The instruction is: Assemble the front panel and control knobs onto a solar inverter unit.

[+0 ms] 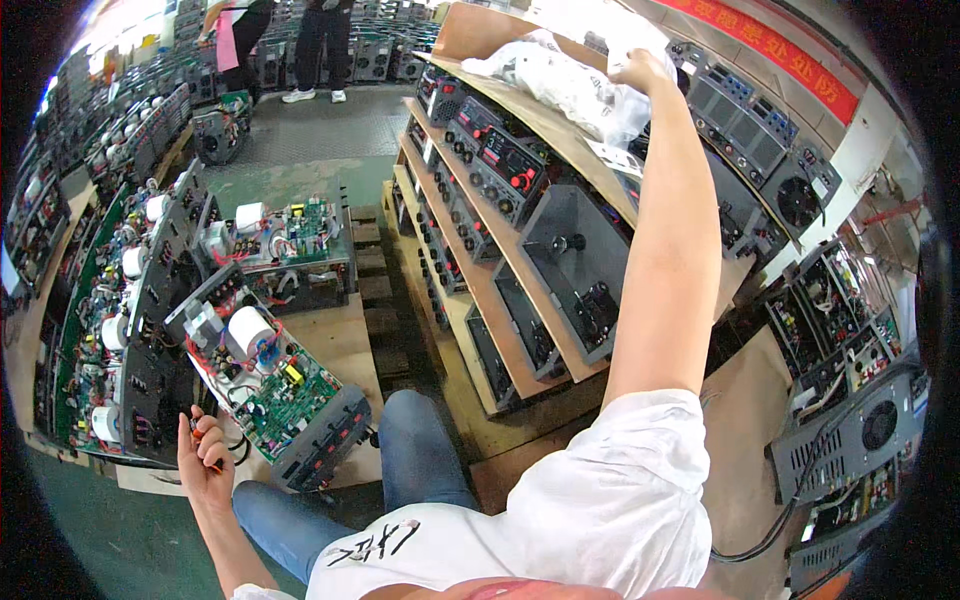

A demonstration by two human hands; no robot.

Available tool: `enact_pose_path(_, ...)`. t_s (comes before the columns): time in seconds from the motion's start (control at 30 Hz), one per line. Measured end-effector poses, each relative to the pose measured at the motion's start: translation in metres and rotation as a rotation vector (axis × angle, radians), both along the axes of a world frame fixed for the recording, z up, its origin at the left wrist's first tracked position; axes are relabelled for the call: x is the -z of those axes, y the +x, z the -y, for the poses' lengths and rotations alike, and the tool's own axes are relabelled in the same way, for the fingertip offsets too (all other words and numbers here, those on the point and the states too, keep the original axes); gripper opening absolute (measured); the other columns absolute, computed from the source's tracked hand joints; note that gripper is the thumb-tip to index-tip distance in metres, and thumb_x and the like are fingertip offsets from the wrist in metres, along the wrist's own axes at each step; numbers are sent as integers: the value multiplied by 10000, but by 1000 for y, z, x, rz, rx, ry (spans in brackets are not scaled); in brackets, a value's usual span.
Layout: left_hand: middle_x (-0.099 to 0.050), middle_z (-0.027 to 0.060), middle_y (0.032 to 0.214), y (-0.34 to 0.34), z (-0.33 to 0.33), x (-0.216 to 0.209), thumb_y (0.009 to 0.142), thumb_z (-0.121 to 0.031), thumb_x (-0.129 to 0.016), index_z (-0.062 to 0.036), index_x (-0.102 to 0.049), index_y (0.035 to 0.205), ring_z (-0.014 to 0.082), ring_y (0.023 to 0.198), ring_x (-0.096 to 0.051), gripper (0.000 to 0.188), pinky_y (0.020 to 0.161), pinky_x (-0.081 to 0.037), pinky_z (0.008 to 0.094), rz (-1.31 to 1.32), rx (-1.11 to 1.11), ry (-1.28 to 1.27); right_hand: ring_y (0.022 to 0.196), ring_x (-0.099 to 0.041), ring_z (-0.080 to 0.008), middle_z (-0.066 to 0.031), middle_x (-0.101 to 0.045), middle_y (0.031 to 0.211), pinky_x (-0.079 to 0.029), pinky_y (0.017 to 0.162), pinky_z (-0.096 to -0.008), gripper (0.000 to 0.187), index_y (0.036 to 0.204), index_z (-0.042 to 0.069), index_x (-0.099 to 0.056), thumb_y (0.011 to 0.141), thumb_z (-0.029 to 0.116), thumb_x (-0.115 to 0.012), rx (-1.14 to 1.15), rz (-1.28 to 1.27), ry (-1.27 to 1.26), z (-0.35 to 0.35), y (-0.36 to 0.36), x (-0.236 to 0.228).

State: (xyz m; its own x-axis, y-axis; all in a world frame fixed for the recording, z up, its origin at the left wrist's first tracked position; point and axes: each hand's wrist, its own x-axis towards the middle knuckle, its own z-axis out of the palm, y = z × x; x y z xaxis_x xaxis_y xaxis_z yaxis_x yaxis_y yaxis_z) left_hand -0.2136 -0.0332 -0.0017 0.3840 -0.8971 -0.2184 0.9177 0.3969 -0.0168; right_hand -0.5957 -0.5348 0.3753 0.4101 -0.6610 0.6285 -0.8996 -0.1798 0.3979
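Observation:
My right hand (640, 70) reaches far up and forward onto a crumpled clear plastic bag (560, 75) lying on the top wooden board (470, 40) of a stack of grey machines; the fingers are closed on the plastic. My left hand (203, 460) stays low at the left, holding a small orange-handled tool (205, 440). It rests just beside an open machine chassis with a green circuit board (280, 385) and a white coil (250, 330), tilted on a wooden pallet.
Stacked grey machines with red knobs (500, 165) sit between wooden boards ahead. More open chassis (290, 245) lie to the left, and finished units with fans (855, 440) at the right. Two people (280, 45) stand far back. My jeans-clad knee (415, 440) is bent below.

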Motion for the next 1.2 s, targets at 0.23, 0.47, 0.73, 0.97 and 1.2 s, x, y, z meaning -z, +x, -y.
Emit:
enact_pose_path(0.23, -403, 63, 795, -14, 35, 16, 907, -157, -428, 51, -438, 985, 120, 619, -363, 222, 550, -355, 234, -280, 9, -89, 688, -610, -282, -141, -630, 728, -470, 645, -384, 179, 734, 50, -648, 701, 189, -541, -1093, 266, 192, -76, 121, 45)
enact_pose_path(0.47, -464, 114, 799, -17, 58, 48, 865, -103, -435, 69, -461, 943, 204, 728, -457, 191, 699, -412, 316, -358, -10, -95, 760, -564, -314, -146, -562, 805, -476, 642, -400, 196, 854, 69, -576, 779, 242, -523, -1461, 38, 690, -282, 233, 275)
enact_pose_path(0.73, -518, 93, 834, -36, 43, 55, 900, -156, -392, -5, -487, 887, 222, 800, -504, 179, 796, -428, 362, -31, -139, 88, 839, -541, -269, -106, -518, 923, -468, 690, -333, 260, 961, 41, -544, 720, 109, -616, -1573, 318, 965, -356, 227, 380)
enact_pose_path(0.97, -568, 88, 884, -55, 64, 67, 883, -184, -463, -46, -540, 901, 214, 863, -535, 159, 779, -442, 324, 143, -125, 238, 791, -577, -307, -160, -560, 906, -469, 686, -367, 360, 1057, 14, -450, 782, 186, -605, -1327, 632, 1046, -351, 236, 406)
enact_pose_path(1.2, -559, 101, 909, -33, 59, 91, 877, -166, -477, -36, -500, 970, 234, 894, -541, 161, 826, -450, 393, 63, 116, 274, 796, -600, -275, -146, -585, 902, -485, 652, -349, 305, 1048, 22, -495, 790, 148, -597, -1252, 508, 1065, -357, 233, 419)
